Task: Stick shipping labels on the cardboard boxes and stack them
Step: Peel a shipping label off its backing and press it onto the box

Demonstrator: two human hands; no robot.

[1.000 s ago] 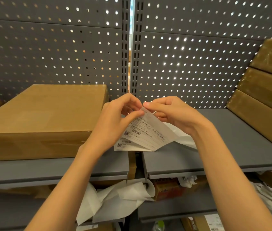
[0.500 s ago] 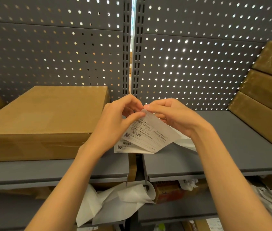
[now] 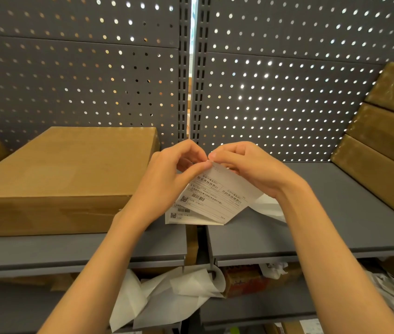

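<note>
Both hands work at chest height in front of the grey metal shelf (image 3: 323,227): left hand (image 3: 167,182) and right hand (image 3: 251,169) each pinch the top corner of a white printed shipping label (image 3: 217,198) with barcodes, fingertips meeting there, apparently picking the sticker away from its backing. More label sheets hang beneath it. The flat brown cardboard box (image 3: 65,174) sits on the shelf just left of the hands, top face bare, no label on it yet; three similar brown boxes (image 3: 389,150) lean stacked at far right. Risks, as judged: the corner tears or curls back on itself if peeled too fast; adhesive folds and sticks to fingers; the loose sheets below slip down among the crumpled white backing paper (image 3: 167,292) on the lower shelf.
</note>
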